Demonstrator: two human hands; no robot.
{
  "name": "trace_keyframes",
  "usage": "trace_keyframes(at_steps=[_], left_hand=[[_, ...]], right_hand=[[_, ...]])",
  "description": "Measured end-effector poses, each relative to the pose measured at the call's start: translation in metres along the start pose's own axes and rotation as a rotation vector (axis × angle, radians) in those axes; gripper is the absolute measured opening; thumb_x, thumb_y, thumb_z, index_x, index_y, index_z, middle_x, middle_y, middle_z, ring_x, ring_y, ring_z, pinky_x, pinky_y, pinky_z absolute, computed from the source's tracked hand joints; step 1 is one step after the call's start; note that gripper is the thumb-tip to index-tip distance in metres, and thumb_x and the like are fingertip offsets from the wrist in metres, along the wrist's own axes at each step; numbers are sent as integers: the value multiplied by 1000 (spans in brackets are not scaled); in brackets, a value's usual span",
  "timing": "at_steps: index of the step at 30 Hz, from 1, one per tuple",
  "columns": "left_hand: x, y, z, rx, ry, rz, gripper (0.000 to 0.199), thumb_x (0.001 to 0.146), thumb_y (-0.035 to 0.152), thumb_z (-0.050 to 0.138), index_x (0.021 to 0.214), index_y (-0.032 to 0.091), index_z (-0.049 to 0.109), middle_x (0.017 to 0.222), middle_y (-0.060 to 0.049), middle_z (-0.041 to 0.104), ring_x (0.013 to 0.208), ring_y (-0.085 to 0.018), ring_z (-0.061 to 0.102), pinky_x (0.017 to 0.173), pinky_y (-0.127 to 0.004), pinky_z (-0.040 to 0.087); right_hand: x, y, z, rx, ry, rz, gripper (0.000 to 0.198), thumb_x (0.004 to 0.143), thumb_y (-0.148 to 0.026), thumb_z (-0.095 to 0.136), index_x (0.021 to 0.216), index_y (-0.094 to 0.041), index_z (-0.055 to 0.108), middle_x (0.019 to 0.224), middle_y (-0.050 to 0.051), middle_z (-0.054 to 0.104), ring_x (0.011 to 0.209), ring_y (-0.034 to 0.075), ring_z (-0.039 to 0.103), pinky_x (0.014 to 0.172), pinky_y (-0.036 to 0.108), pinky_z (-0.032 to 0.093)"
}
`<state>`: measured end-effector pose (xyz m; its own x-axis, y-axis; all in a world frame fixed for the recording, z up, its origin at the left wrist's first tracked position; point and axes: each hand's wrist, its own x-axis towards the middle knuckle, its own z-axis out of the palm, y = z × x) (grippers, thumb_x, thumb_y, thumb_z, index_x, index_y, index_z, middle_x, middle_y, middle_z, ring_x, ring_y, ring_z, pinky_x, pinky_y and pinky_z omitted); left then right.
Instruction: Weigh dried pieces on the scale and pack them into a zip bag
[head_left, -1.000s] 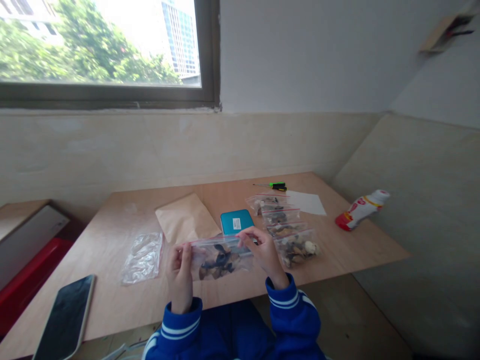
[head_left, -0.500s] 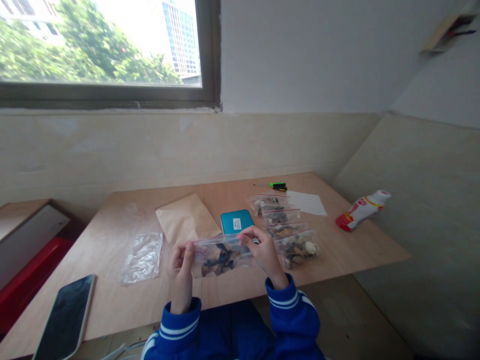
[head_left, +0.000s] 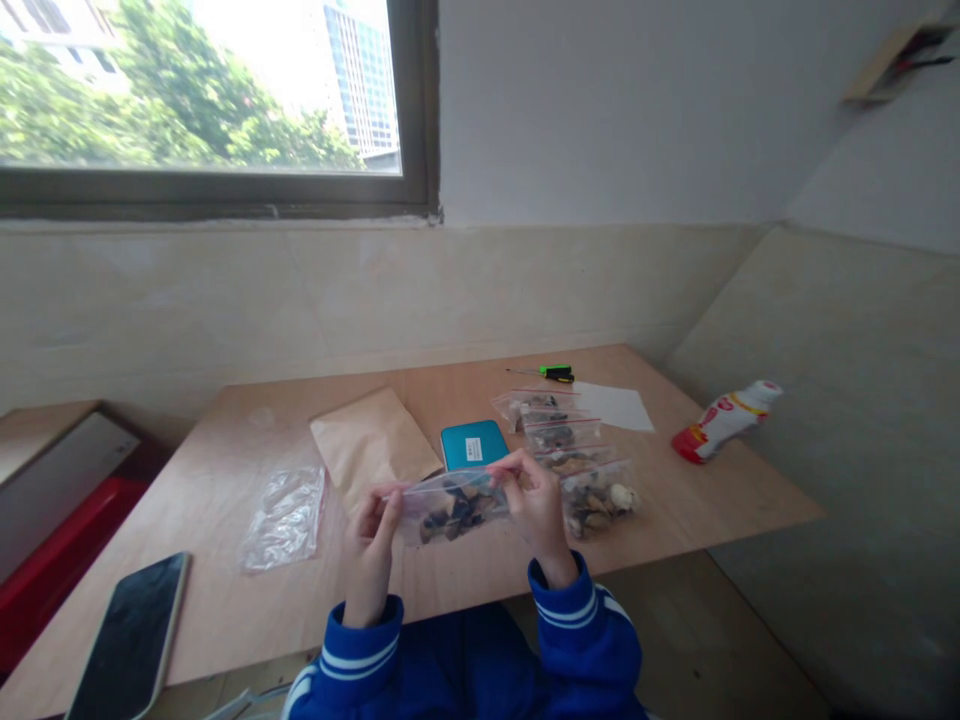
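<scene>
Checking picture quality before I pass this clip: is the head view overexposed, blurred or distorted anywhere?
Head view: the window is blown out to white at the sky; the table is evenly lit, without hard shadows; wide-angle bending shows at the edges; the left hand, right hand and the zip bag between them look slightly soft; the phone screen shows dull reflection.

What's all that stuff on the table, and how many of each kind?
Filled zip bags: 5 (one held in both hands, four lying)
Empty clear bags: 1
Brown envelope: 1
Teal box: 1
Phone: 1
Screwdriver: 1
White paper: 1
Bottle: 1
Total: 12
</scene>
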<state>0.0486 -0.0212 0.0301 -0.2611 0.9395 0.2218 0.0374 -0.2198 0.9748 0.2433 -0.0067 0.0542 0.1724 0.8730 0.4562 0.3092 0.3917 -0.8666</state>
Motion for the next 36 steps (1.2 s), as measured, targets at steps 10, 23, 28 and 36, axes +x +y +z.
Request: trace_keyframes(at_steps=[10,23,28,36], left_hand=[[-5,3,0,111,44,37,28,79,45,62,75,17,66,66,-1,68,63,-16,64,58,-24,52],[-4,-6,-6,277,8,109,24,85,40,55,75,19,60,63,1,64,60,-14,62,56,-23,48],[-4,-5,-6,285,9,129,23,84,40,58,76,18,62,65,0,65,62,-14,63,57,-23,49],[-6,3,-2,165,-82,118,21,81,38,62,81,18,67,75,-2,68,69,-16,64,63,-24,52]], right_hand=[[5,-5,-6,-132,-139,-115,9,87,-29,61,88,-22,66,85,3,69,83,19,62,76,30,47],[3,0,3,-283,-275,-192,6,84,-23,66,90,-23,66,83,2,66,85,20,58,80,34,41],[4,5,3,-215,-291,-195,13,89,-23,58,77,-22,62,79,2,64,81,20,57,74,31,42],[0,-4,3,-364,-145,-220,24,86,-6,49,71,-22,59,71,-1,63,74,17,57,86,36,32]])
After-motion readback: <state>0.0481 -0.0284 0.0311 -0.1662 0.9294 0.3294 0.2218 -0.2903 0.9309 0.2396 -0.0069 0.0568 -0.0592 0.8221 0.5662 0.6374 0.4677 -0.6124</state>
